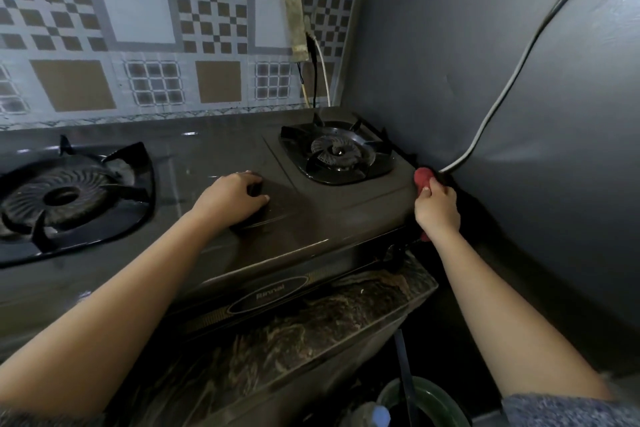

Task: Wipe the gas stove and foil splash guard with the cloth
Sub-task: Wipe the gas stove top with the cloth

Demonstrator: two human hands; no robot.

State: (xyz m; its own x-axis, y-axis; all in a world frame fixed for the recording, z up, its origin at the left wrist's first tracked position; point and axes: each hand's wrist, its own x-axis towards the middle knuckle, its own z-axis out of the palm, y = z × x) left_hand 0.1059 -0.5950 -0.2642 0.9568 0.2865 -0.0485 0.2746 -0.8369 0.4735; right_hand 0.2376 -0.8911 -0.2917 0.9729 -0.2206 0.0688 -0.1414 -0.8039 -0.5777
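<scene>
Dim gas stove (221, 149), red cloth (423, 179) mostly hidden in right hand (438, 210)

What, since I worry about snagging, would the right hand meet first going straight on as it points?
Probably the white cable, which ends just ahead of the red cloth the right hand grips; the foil guard lies close behind, though depth is unclear.

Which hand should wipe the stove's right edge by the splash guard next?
Right. The right hand grips the red cloth at the stove's right edge, beside the grey splash guard. The left hand rests mid-stove, showing no cloth.
</scene>
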